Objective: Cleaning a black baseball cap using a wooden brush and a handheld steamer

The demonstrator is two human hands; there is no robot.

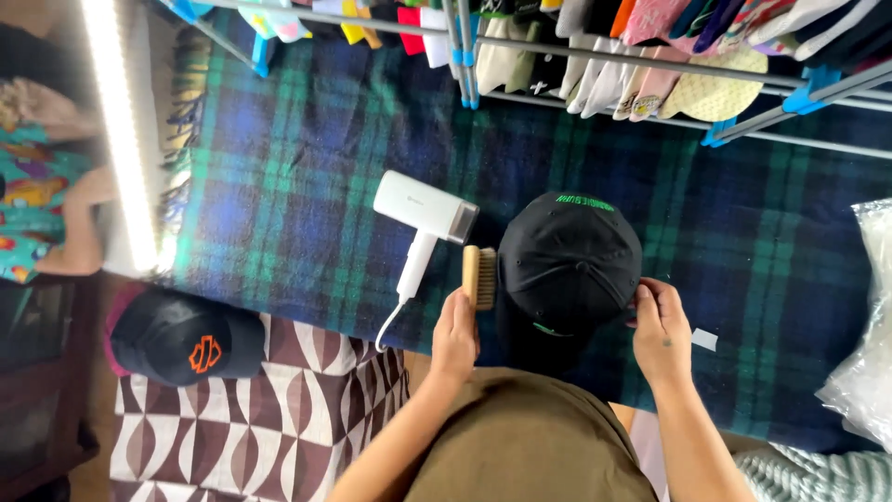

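Note:
A black cap [569,265] with green lettering sits on the blue and green plaid blanket [307,186] in front of me. My left hand [455,330] grips a wooden brush [478,277], its bristles against the cap's left side. My right hand [658,327] pinches the cap's right edge and steadies it. A white hair dryer [423,223] lies just left of the brush, its cord trailing toward me.
Another black cap [186,339] with an orange emblem rests at the lower left on a brown and white patterned cloth [269,418]. Metal racks [650,60] hung with several caps run across the top. Clear plastic bags [869,353] lie at right. A lit light strip [121,130] stands at left.

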